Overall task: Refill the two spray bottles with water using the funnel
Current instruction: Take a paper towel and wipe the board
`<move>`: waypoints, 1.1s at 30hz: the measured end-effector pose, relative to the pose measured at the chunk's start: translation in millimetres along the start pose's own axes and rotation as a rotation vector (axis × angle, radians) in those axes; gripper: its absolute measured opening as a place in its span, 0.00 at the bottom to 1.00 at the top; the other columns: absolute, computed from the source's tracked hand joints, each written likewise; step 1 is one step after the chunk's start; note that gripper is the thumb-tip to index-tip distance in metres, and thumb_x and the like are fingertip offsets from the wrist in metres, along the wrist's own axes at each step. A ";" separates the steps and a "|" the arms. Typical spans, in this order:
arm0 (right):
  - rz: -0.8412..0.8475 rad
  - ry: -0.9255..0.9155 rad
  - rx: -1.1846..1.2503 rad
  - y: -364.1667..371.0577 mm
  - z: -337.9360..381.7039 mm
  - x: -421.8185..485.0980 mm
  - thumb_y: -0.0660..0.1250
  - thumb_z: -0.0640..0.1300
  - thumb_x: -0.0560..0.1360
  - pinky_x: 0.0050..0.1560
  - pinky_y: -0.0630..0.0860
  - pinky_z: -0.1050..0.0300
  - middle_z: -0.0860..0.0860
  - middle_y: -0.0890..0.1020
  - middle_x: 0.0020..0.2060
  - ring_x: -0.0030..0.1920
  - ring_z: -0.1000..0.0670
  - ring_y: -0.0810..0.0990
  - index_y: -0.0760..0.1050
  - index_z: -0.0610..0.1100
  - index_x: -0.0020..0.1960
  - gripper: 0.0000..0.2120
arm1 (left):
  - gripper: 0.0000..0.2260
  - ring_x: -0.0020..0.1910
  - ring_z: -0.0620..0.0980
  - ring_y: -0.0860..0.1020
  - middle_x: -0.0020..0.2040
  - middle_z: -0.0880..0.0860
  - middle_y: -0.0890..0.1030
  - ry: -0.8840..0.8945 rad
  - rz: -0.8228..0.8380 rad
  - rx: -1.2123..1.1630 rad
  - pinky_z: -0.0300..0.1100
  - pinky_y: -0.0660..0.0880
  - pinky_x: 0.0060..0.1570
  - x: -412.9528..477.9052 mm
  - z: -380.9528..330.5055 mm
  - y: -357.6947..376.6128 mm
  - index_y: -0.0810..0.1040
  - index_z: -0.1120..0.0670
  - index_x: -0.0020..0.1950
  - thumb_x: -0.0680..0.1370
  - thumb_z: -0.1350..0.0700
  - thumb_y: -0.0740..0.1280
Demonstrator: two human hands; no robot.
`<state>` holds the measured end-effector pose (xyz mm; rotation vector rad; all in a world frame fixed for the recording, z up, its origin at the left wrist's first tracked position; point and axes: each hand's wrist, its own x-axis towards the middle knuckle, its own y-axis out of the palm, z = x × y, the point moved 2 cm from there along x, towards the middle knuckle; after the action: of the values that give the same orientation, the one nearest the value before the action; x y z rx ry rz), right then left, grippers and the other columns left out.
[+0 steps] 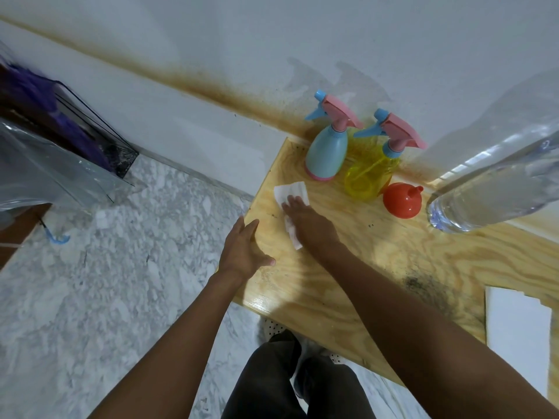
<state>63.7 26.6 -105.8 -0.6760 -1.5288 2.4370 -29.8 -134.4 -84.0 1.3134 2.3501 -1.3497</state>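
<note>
table: pale wood against the wall, and everything you need is on it. A dark smudge sits near the front right.
water bottle: big, clear, at the right against the wall. The wide lens warps it, so I can't say whether it's capped.
white sheet: on the table's right edge, out of your way.
blue spray bottle: upright at the back, pink trigger head on.
yellow spray bottle: just right of the blue one, upright, head on. It's see-through, but the level is probably not readable from here.
your left hand: flat on the table's left edge, fingers straight, gripping nothing.
your right hand: fingers straight, pressing down on the tissue, not curled round it.
funnel: red, mouth down, spout up, just beside the yellow bottle's base, untouched.
tissue: white, partly under your right palm, in front of the blue bottle.
step: you look to be wiping the tabletop; no pouring is set up.
next: let go of the tissue, unscrew one spray head, flip the funnel and seat its spout in the neck. Steady the bottle before you tip that heavy water bottle.
</note>
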 end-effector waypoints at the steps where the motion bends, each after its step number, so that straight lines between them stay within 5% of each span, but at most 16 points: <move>1: -0.003 0.039 0.020 -4.3 -8.9 -6.3 0.52 0.36 0.82 0.70 0.68 0.49 0.54 0.51 0.80 0.79 0.52 0.52 0.52 0.52 0.80 0.29 | 0.48 0.80 0.51 0.52 0.82 0.52 0.50 0.001 0.003 -0.002 0.45 0.56 0.75 -0.2 -0.1 0.0 0.61 0.50 0.79 0.64 0.52 0.83; 10: -0.090 0.130 -0.006 19.0 4.9 -80.2 0.52 0.43 0.82 0.58 0.78 0.48 0.45 0.59 0.78 0.78 0.47 0.57 0.58 0.41 0.78 0.24 | 0.48 0.81 0.52 0.51 0.82 0.53 0.50 0.006 0.009 -0.018 0.46 0.56 0.75 0.4 1.5 1.4 0.61 0.51 0.79 0.64 0.52 0.83; 16: -0.070 -0.003 -0.001 34.6 40.1 -52.6 0.72 0.34 0.70 0.42 0.83 0.53 0.43 0.73 0.71 0.70 0.43 0.73 0.71 0.38 0.71 0.29 | 0.47 0.80 0.51 0.52 0.82 0.54 0.51 0.023 -0.008 -0.002 0.43 0.57 0.75 3.4 3.7 4.4 0.62 0.51 0.79 0.65 0.53 0.82; 19: -0.055 -0.054 -0.033 25.9 35.5 -34.7 0.57 0.34 0.81 0.58 0.79 0.49 0.48 0.60 0.78 0.77 0.47 0.60 0.59 0.44 0.78 0.27 | 0.47 0.80 0.51 0.51 0.82 0.53 0.50 0.027 -0.010 -0.005 0.43 0.57 0.75 3.8 5.9 5.3 0.61 0.51 0.79 0.66 0.53 0.82; 22: -0.077 0.002 -0.011 14.1 17.4 -34.5 0.51 0.38 0.84 0.67 0.71 0.54 0.52 0.56 0.79 0.79 0.52 0.53 0.57 0.48 0.78 0.24 | 0.48 0.81 0.52 0.51 0.82 0.53 0.49 0.014 0.001 -0.009 0.46 0.57 0.76 4.3 7.8 5.9 0.60 0.50 0.79 0.65 0.52 0.82; 30: -0.105 0.170 0.055 29.9 15.4 -73.1 0.56 0.36 0.82 0.58 0.77 0.51 0.50 0.58 0.79 0.78 0.52 0.55 0.61 0.47 0.77 0.24 | 0.47 0.81 0.54 0.50 0.82 0.55 0.49 0.025 0.006 0.047 0.55 0.54 0.78 5.2 6.9 6.3 0.60 0.50 0.79 0.66 0.50 0.81; 33: -0.123 0.115 0.020 35.2 32.4 -78.5 0.67 0.32 0.76 0.43 0.81 0.53 0.43 0.70 0.73 0.71 0.45 0.72 0.72 0.41 0.70 0.23 | 0.47 0.81 0.54 0.50 0.82 0.55 0.48 0.021 0.018 0.080 0.55 0.54 0.78 6.2 6.2 7.5 0.59 0.50 0.79 0.67 0.49 0.81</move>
<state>120.3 -45.8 -103.3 -0.6839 -1.4553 2.2794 -29.9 -133.5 -95.4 1.3735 2.3141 -1.4454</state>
